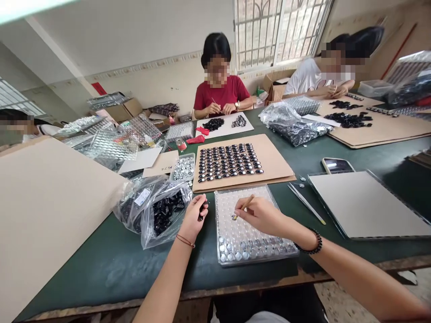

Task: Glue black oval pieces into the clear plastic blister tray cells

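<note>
My left hand (194,214) is closed around small glossy black pieces (202,209), between an open plastic bag of black pieces (168,211) and a clear blister tray (232,224). Over the tray, my right hand (257,214) pinches a thin wooden stick (249,201). A small shiny bit shows below its fingertips; what it is, I cannot make out. Round silvery pieces (238,255) sit in the tray's near rows, while the farther cups look pale. Behind the tray, a brown cardboard sheet (276,161) carries rows of black oval pieces with shiny centres (230,162).
A box of small silvery parts (183,168) stands behind the bag. To the right lie tweezers (307,204), a phone (336,165) and a grey-covered tray (367,204). A large board (57,215) fills the left side. Across the table, people (218,92) work with small pieces.
</note>
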`<state>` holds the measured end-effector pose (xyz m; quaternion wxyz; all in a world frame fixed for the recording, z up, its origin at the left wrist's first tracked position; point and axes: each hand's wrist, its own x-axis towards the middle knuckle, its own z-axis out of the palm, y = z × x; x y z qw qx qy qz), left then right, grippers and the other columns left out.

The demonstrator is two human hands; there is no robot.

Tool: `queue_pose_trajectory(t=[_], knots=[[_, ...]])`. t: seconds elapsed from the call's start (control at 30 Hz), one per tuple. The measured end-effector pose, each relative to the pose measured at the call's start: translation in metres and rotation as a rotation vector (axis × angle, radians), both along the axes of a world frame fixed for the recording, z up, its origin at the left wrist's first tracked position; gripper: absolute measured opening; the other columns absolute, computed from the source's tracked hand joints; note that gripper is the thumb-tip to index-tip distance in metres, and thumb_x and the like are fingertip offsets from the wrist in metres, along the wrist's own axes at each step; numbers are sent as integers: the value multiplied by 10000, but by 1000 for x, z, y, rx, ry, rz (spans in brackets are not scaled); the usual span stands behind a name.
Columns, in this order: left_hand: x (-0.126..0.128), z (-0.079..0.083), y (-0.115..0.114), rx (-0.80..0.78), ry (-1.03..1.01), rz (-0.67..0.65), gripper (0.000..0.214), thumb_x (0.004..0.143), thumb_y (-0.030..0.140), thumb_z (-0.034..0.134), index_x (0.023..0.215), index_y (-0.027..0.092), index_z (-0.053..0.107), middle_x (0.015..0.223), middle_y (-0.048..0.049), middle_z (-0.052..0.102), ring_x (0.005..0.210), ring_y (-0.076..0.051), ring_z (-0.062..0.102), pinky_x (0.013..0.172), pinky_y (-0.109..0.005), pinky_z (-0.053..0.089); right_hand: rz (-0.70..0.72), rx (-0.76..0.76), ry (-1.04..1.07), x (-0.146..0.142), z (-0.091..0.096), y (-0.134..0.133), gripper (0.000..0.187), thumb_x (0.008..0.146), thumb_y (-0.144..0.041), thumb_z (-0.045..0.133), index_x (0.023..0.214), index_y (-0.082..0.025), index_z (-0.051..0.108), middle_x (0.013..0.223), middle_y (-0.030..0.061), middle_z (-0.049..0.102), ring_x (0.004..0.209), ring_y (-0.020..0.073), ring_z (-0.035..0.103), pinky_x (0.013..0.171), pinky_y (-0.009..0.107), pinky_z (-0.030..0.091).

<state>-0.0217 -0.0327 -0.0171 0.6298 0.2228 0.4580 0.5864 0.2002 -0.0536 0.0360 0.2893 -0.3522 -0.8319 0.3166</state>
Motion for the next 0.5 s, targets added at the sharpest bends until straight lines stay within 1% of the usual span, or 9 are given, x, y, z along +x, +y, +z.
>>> queue_pose_trajectory(t=[0.07, 0.13, 0.2, 0.27, 0.33, 0.37, 0.5], knots=[[0, -2, 0, -9, -2, -3, 182, 628, 93, 675, 728, 124, 526, 652, 4, 493, 516, -33, 488, 305, -78, 241, -97, -43, 84, 11, -5, 14, 250, 855, -290, 432, 680, -170, 563, 694, 17, 594, 535, 105, 494, 487, 229, 348], [0, -2, -1, -22, -2, -6, 227, 600, 6, 653, 750, 127, 535, 690, -14, 523, 566, -54, 532, 314, -77, 255, -197, -148, 227, 19, -15, 25, 248, 847, -349, 437, 713, -168, 542, 627, 2, 556, 462, 89, 453, 436, 217, 333], [1, 0, -2, -25, -3, -6, 275, 580, -55, 621, 762, 135, 540, 741, -30, 546, 637, -77, 567, 329, -74, 273, -252, -278, 395, 24, -24, 32, 268, 829, -406, 451, 732, -166, 519, 602, -11, 537, 402, 71, 415, 396, 207, 324], [4, 5, -2, -23, -7, -4, 294, 581, -78, 596, 771, 141, 550, 763, -38, 554, 675, -89, 579, 338, -73, 285, -268, -381, 537, 25, -30, 33, 292, 805, -447, 472, 741, -164, 507, 593, -18, 532, 366, 59, 393, 369, 201, 312], [10, 14, 0, -28, -17, -30, 285, 596, -66, 595, 796, 136, 567, 749, -44, 557, 653, -83, 572, 340, -73, 288, -267, -436, 631, 24, -30, 31, 311, 787, -469, 487, 740, -162, 505, 579, -21, 525, 348, 56, 383, 348, 198, 292], [15, 19, 2, -32, -17, -58, 272, 608, -43, 606, 816, 130, 576, 722, -41, 555, 604, -68, 553, 337, -74, 284, -268, -447, 662, 23, -30, 30, 315, 784, -473, 489, 740, -161, 506, 576, -21, 523, 346, 56, 382, 343, 197, 283], [38, 39, 12, 30, 30, -222, 216, 660, 143, 669, 856, 104, 586, 588, 15, 485, 433, -5, 407, 326, -77, 239, -281, -411, 720, 24, -27, 28, 302, 798, -457, 477, 734, -163, 499, 585, -19, 511, 349, 55, 376, 350, 203, 275]])
